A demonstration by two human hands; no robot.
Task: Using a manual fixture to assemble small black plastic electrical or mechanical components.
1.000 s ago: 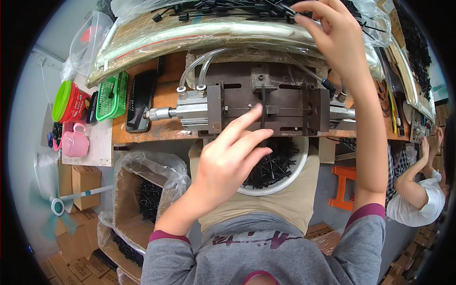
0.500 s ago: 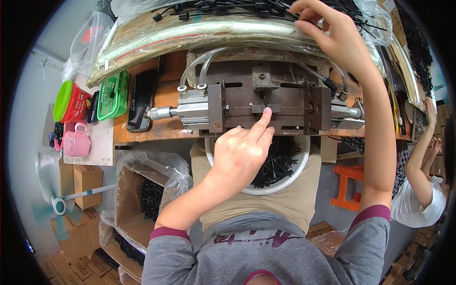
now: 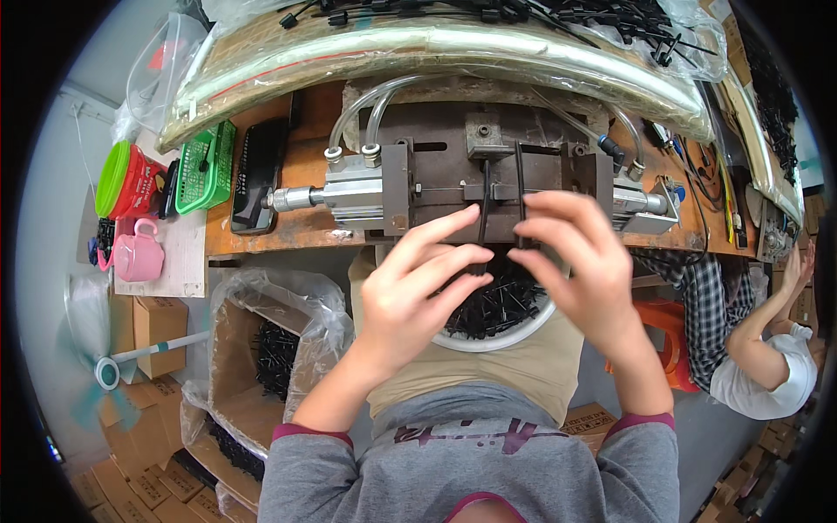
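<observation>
Two black strips (image 3: pixel 485 204) lie mid-frame: hold the one pinched in your right hand (image 3: pixel 590 275) straight; your left hand (image 3: pixel 399 301), fingers parted, sits beside the other, contact unclear.

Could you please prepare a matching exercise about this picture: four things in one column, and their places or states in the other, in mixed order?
Things:
1. Right hand
2. White round tub
3. Pink mug
4. Clear hoses

Places or states:
A. On the pale board at the picture's left
B. Joined to the top of the left silver cylinder
C. Has a thin black rod at its fingers
D. Over the lap, with black pieces inside

Pairs: 1-C, 2-D, 3-A, 4-B
</observation>
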